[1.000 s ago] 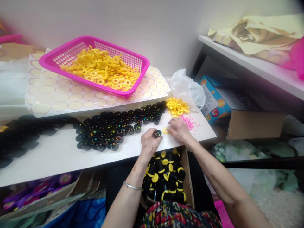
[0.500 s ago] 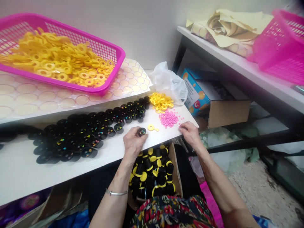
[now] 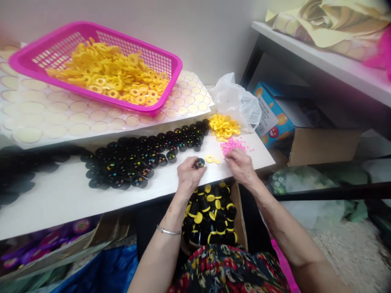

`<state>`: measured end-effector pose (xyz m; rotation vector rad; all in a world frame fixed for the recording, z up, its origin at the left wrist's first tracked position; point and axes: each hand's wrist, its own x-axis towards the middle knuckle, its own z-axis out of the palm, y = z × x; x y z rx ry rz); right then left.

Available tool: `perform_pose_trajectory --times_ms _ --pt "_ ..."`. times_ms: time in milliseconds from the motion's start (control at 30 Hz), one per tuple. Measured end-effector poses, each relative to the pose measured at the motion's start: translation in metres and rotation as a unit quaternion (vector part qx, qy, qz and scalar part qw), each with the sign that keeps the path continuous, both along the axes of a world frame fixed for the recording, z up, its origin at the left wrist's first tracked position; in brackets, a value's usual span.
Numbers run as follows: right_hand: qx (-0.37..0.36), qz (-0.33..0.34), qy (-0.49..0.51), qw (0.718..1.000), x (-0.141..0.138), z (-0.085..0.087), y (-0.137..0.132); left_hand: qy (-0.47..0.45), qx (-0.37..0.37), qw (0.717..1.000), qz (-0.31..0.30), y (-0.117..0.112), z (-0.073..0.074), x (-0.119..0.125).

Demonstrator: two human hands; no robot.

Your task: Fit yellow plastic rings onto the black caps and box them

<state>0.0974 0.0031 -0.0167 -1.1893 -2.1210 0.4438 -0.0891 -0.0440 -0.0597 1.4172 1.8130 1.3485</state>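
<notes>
My left hand [image 3: 189, 174] is closed around a small black cup [image 3: 199, 163] with coloured bits inside, its open end facing up. A yellow ring with a short handle [image 3: 211, 159] lies on the white table between my hands. My right hand [image 3: 241, 166] pinches its fingertips together at the near edge of a heap of tiny pink beads [image 3: 234, 145]; anything between them is too small to make out. Rows of similar black cups [image 3: 143, 156] stand to the left. A small pile of yellow ring pieces [image 3: 224, 126] lies behind the beads.
A pink basket [image 3: 171, 65] of yellow pieces rests on sheets with printed circles [image 3: 195, 97]. Below the table edge, a carton [image 3: 242, 219] holds black containers with yellow caps [image 3: 210, 215]. A plastic bag [image 3: 238, 97] and a blue box [image 3: 271, 118] are at the right.
My right hand has moved left from the table's right edge to the pink beads. My left hand still holds the black cup. The camera view has turned left.
</notes>
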Motion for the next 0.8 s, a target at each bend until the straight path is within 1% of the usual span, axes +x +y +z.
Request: perform_pose_trajectory --times_ms 33,100,167,233,400,667,733,800 --pt "-0.003 0.034 0.007 0.999 -0.015 0.004 -0.002 0.001 0.000 1.000 -0.002 0.000 0.000 0.000" --pt "-0.005 0.075 -0.009 0.997 -0.042 0.010 -0.005 0.004 0.000 1.000 -0.006 -0.001 0.002 0.001" --pt "-0.003 0.093 -0.043 0.995 -0.060 0.011 -0.006 0.006 0.003 1.000 -0.010 -0.003 0.003 0.002" --pt "0.002 0.099 -0.080 0.992 -0.068 0.009 -0.006 0.009 0.007 1.000 -0.015 -0.003 0.004 0.002" --pt "0.014 0.107 -0.141 0.984 -0.070 0.004 -0.004 0.016 0.020 0.999 -0.026 -0.004 0.003 0.001" --pt "0.038 0.096 -0.222 0.970 -0.077 0.014 -0.008 0.015 0.010 0.999 -0.029 -0.004 0.001 0.000" --pt "0.037 0.110 -0.209 0.971 -0.075 0.014 -0.006 0.015 0.010 1.000 -0.026 -0.004 0.002 0.001" --pt "0.018 0.126 -0.151 0.980 -0.069 0.009 -0.002 0.014 0.012 1.000 -0.023 -0.004 0.002 0.001"
